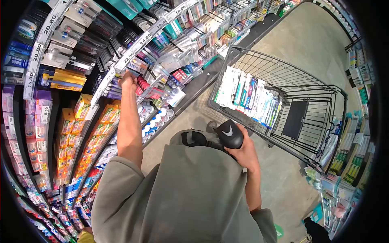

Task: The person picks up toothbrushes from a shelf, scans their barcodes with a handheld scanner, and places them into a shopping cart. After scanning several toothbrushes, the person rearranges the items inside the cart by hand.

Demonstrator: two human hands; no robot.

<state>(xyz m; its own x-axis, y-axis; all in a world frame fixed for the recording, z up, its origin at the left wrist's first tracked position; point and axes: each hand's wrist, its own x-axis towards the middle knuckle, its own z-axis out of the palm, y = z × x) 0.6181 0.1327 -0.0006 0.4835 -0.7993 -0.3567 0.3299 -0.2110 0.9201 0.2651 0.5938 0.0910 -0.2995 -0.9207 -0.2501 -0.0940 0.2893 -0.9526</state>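
My left hand (129, 80) reaches up to the shelf on the left, right at the price rail (131, 52). Its fingertips are partly hidden among small hanging packs, and I cannot tell whether they grip one. Close beside it hang pink-red blister packs (149, 90) and a boxed pack (137, 66). At my waist, my right hand (246, 150) is closed around a black rounded handheld device (229, 135) with a pale crescent mark. The thumb lies along its lower edge, and the fingers wrap its far side.
A black wire shopping cart (314, 73) stands ahead on the right, carrying a row of packaged toothbrushes (248, 95). Orange boxes (107, 121) and other packs fill the left shelves. More hanging goods (352, 150) line the right side. The grey floor (320, 34) runs between.
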